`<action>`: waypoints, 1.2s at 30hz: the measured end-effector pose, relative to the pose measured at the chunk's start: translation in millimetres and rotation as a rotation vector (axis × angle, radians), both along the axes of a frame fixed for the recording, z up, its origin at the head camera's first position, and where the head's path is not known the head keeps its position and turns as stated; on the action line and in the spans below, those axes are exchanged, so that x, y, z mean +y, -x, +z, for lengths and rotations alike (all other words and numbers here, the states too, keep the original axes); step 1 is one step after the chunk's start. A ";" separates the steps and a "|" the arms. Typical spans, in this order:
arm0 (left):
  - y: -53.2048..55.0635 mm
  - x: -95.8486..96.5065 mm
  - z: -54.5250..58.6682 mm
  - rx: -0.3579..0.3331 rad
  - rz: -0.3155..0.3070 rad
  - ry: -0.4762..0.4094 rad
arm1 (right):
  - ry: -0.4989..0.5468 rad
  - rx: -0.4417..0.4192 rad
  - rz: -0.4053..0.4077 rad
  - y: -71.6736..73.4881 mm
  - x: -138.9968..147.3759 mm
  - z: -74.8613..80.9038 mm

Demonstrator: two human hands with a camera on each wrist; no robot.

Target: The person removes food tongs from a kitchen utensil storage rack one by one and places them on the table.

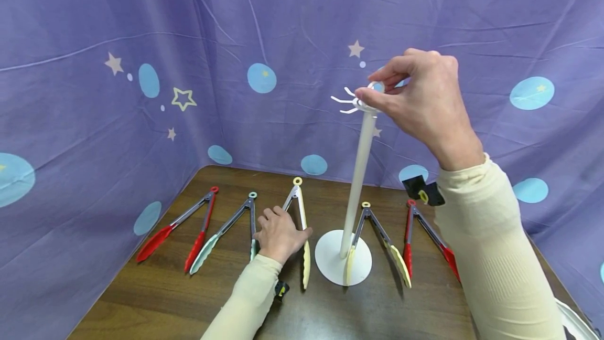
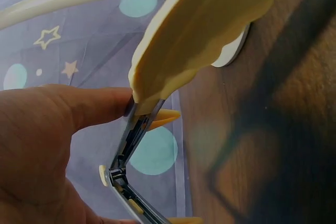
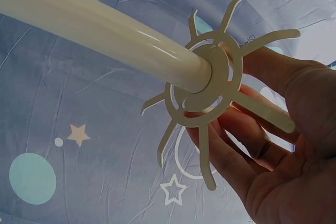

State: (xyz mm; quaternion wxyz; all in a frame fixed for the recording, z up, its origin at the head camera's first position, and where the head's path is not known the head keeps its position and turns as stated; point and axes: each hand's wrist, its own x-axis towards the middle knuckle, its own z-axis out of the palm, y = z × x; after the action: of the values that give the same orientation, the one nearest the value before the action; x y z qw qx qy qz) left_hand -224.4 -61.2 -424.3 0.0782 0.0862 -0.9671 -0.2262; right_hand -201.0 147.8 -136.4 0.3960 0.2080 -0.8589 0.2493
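Observation:
Near the middle of the table my left hand grips spread pale-yellow tongs, with the thumb on the right arm and the fingers over the left arm. The hand hides most of that left arm. In the left wrist view, a scalloped yellow head shows beyond the thumb. Higher up, my right hand holds the top of a white utensil stand between thumb and fingers. Around the stand's top is a hook ring with several prongs, and the fingers curl behind it in the right wrist view.
To the left lie red tongs and mint-green tongs. Another yellow pair lies right of the pole, one arm overlapping the stand's round base. Further right are red tongs. A patterned purple curtain surrounds the table.

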 end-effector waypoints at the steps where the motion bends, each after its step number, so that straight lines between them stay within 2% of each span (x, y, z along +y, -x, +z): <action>1: 0.4 0.5 -0.3 -0.009 0.001 0.006 | -0.001 0.002 0.000 0.1 0.1 -0.1; 7: 3.2 2.9 -3.2 -0.050 -0.004 0.040 | -0.003 0.012 -0.002 0.0 0.9 -0.6; 14: 6.6 4.7 -7.0 -0.058 -0.004 0.065 | 0.008 0.010 0.001 -0.6 1.3 -0.5; 36: 15.0 7.0 -14.9 -0.163 0.004 0.077 | 0.017 0.015 -0.001 -0.1 0.1 -1.3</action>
State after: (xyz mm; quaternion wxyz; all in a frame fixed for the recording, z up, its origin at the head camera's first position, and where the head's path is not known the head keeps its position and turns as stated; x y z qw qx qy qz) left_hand -239.4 -54.3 -439.2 0.0027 0.1030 -0.9781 -0.1808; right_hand -200.9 147.8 -137.7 0.4043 0.2063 -0.8539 0.2547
